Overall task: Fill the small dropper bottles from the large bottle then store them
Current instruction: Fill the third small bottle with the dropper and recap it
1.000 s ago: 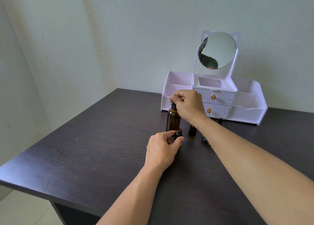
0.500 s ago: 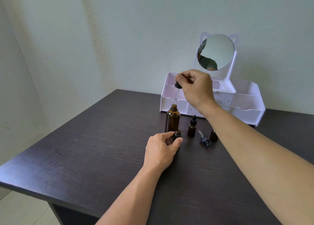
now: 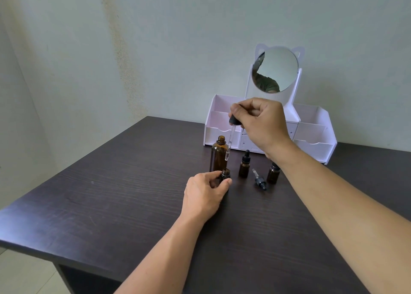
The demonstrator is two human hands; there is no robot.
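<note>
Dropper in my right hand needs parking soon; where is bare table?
Bare table lies left of the large bottle and left hand. It is crowded right of them: capped bottle, loose dropper, another bottle.

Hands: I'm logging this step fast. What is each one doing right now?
Left hand: grips the small open bottle standing on the table.
Right hand: pinches the dropper, lifted beside the large bottle.

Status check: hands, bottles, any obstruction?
Right hand pinches dropper. Left hand holds open small bottle. Large bottle uncapped. Nothing blocking.
</note>
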